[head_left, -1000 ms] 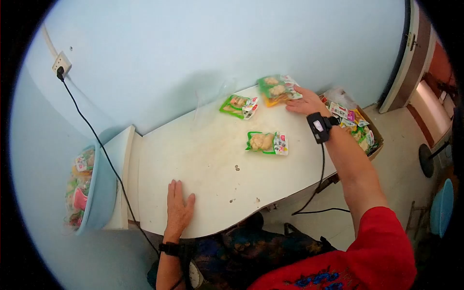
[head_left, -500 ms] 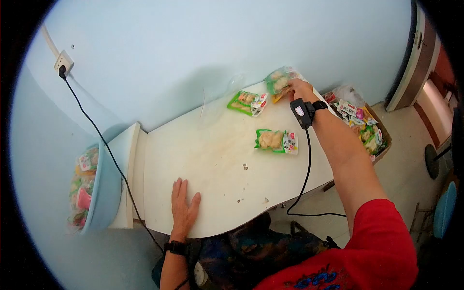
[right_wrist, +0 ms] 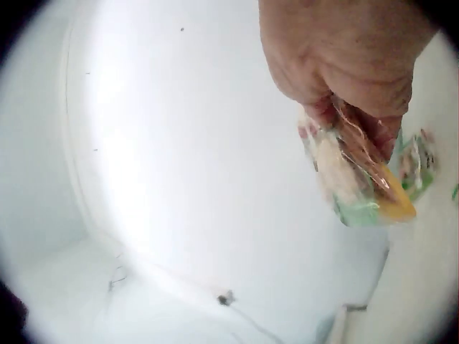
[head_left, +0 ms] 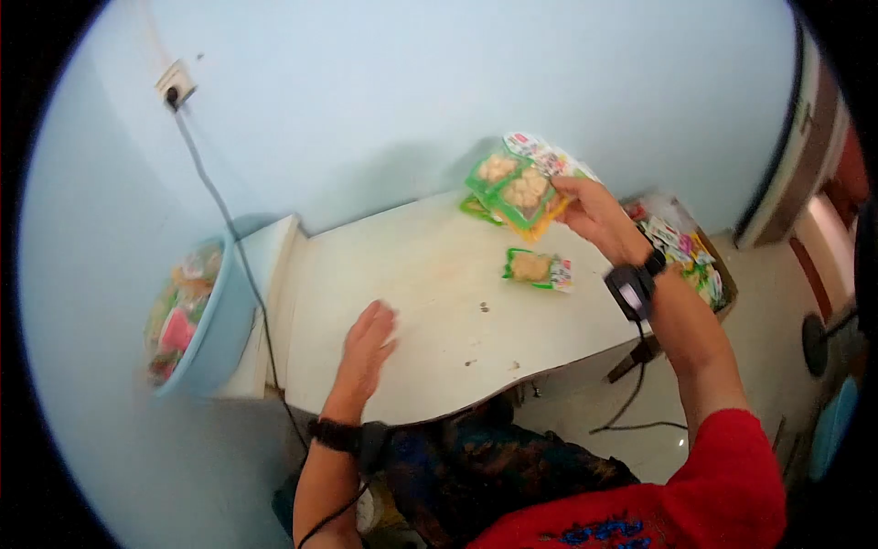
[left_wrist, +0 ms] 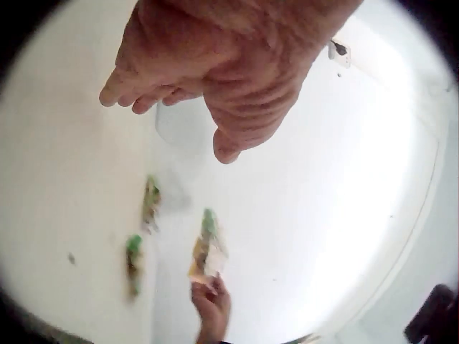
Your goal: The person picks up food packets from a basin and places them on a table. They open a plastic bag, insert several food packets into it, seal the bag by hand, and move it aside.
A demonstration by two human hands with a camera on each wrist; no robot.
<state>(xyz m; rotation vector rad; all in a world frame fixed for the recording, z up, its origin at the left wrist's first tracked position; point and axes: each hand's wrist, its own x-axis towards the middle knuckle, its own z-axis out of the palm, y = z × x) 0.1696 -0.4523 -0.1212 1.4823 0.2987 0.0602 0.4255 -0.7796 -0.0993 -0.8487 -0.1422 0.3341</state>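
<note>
My right hand (head_left: pixel 599 220) pinches a bunch of snack packets (head_left: pixel 526 189) by one edge, raised over the far right of the table. Green-edged packets with pale food inside show in front, and an orange-yellow one (right_wrist: pixel 398 208) shows among them in the right wrist view. Partly hidden behind the bunch, a green packet (head_left: pixel 477 210) lies on the table; another packet (head_left: pixel 530 267) lies nearer me. My left hand (head_left: pixel 369 348), blurred, is over the near left of the table with fingers extended, holding nothing; its palm and thumb show in the left wrist view.
A cardboard box (head_left: pixel 727 284) of mixed packets stands past the table's right end. On the left, a blue basin (head_left: pixel 229 297) holds bagged items and something pink. A black cable (head_left: pixel 240 256) hangs from the wall socket (head_left: pixel 176 84) past the basin. The wall borders the white table (head_left: pixel 412 274).
My right hand first reached to the packets at the far edge, then gripped and lifted them up and toward me. My left hand has risen from the tabletop and shifted forward.
</note>
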